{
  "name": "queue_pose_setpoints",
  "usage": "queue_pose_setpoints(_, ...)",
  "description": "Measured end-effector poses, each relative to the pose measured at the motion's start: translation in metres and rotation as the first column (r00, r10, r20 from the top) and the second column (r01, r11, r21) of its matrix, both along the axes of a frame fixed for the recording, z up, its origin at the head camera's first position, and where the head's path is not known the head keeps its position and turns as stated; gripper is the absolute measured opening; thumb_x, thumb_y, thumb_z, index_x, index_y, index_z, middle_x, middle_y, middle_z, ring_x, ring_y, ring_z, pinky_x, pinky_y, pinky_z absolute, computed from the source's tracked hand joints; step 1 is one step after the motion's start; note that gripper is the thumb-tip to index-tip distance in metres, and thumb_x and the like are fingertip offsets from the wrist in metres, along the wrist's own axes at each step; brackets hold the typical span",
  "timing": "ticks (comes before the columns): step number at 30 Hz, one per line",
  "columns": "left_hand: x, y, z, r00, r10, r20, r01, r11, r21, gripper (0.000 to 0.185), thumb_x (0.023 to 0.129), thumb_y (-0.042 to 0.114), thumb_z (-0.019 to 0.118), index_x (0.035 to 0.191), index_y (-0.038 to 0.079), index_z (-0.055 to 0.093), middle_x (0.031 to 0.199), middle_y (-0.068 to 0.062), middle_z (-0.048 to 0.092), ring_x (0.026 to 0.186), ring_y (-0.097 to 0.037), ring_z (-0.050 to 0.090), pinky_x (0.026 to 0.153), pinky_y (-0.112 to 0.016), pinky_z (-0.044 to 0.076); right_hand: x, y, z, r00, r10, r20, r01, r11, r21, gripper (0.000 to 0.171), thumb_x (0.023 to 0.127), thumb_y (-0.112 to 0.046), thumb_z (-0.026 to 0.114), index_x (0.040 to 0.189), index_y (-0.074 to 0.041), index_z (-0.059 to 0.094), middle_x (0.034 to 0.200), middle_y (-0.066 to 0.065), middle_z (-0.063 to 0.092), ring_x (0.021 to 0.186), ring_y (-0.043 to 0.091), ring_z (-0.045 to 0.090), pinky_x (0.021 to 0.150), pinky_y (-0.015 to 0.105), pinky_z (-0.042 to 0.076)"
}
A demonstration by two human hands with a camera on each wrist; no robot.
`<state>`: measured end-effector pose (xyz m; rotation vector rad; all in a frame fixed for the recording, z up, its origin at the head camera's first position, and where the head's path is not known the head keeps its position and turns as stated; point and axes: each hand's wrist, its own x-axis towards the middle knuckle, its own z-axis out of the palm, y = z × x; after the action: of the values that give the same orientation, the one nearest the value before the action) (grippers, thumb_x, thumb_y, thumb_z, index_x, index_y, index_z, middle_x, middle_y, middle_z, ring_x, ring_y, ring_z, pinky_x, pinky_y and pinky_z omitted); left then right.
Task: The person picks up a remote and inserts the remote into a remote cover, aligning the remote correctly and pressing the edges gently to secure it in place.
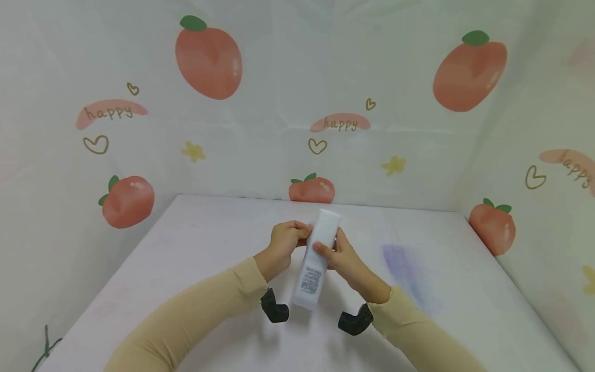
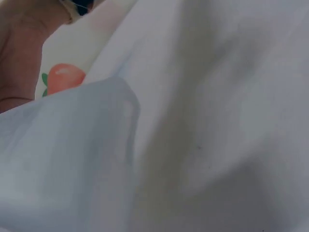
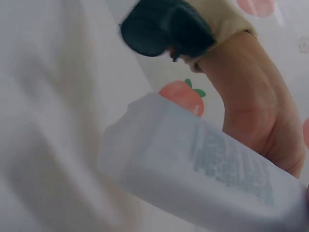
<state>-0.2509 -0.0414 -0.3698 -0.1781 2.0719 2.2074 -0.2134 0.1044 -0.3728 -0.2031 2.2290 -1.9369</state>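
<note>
Beige sleeves nearest, black wrist cameras beneath. Both hands raised over the white desk — left hand pinching the upper edge of a white pack, right hand curled round its middle. Pack tilted, printed label facing up, held clear of the desk.

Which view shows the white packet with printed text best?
The head view: the whole white plastic packet with printed text shows, gripped by the left hand and right hand. The right wrist view shows one blurred end with print; the left wrist view, only a blurred corner.
</note>
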Motion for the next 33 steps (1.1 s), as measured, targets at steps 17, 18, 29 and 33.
queue_pose_setpoints(17, 0.001, 0.004, -0.016, 0.988, -0.053, 0.145, 0.031, 0.988, 0.153, 0.009, 0.093, 0.012, 0.064, 0.097, 0.004, 0.066, 0.088, -0.001, 0.065, 0.078, -0.012, 0.061, 0.073, -0.022, 0.052, -0.014, 0.007, -0.006, 0.998, -0.018, 0.054, 0.014, 0.997, 0.072, 0.056, 0.100, -0.019, 0.054, 0.142, -0.001, 0.022, 0.133, 0.028, 0.048, 0.118, 0.038, 0.054, 0.092, 0.053, 0.051)
queue_pose_setpoints(18, 0.002, 0.004, -0.018, 0.990, -0.069, 0.127, 0.047, 0.985, 0.168, 0.014, 0.093, 0.013, 0.064, 0.104, 0.004, 0.064, 0.089, -0.001, 0.065, 0.079, -0.011, 0.061, 0.074, -0.022, 0.052, -0.016, 0.010, -0.006, 0.997, -0.005, 0.072, 0.000, 0.998, 0.058, 0.055, 0.102, -0.021, 0.051, 0.143, -0.001, 0.021, 0.133, 0.027, 0.047, 0.118, 0.037, 0.055, 0.094, 0.053, 0.050)
queue_pose_setpoints(29, 0.005, -0.003, -0.015, 0.950, -0.296, -0.102, 0.272, 0.941, -0.199, 0.050, 0.085, 0.023, 0.076, 0.129, 0.012, 0.055, 0.112, -0.015, 0.063, 0.096, -0.020, 0.060, 0.085, -0.036, 0.054, -0.020, 0.025, -0.001, 0.990, 0.095, 0.108, -0.092, 0.995, -0.026, 0.045, 0.105, -0.033, 0.038, 0.142, -0.009, 0.030, 0.131, 0.019, 0.049, 0.109, 0.023, 0.057, 0.094, 0.044, 0.050)
queue_pose_setpoints(33, 0.006, -0.002, -0.012, 0.966, -0.235, -0.105, 0.215, 0.962, -0.169, 0.045, 0.085, 0.021, 0.075, 0.125, 0.008, 0.058, 0.107, -0.012, 0.064, 0.094, -0.019, 0.059, 0.083, -0.035, 0.053, -0.021, 0.022, -0.001, 0.986, 0.078, 0.147, -0.053, 0.985, -0.166, 0.051, 0.105, -0.028, 0.041, 0.146, -0.009, 0.017, 0.130, 0.022, 0.044, 0.105, 0.020, 0.059, 0.092, 0.038, 0.051)
